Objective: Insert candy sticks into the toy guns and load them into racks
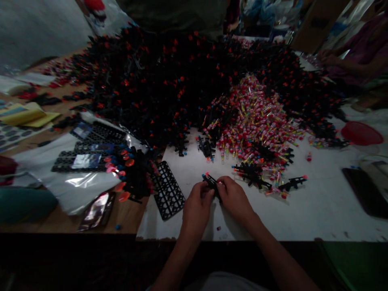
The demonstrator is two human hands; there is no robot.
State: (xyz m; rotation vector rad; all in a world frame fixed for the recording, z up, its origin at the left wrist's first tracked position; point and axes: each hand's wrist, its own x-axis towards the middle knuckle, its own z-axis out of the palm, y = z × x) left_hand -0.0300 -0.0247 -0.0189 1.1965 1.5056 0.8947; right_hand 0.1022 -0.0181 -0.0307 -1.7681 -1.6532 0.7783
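Observation:
My left hand (197, 204) and my right hand (235, 198) meet over the white sheet (318, 206), both closed on one small black toy gun (211, 182) with a red and blue tip. A pile of small clear candy tubes with red caps (257, 117) lies just beyond, with loose black toy guns (251, 171) at its near edge. Behind it rises a big heap of black toy guns (169, 76).
A black plastic grid tray (168, 194) lies left of my hands. Further left are more black trays in clear plastic bags (81, 161) and red suction darts (124, 169). Another person's arm (345, 62) rests at the far right, near a red bowl (362, 133).

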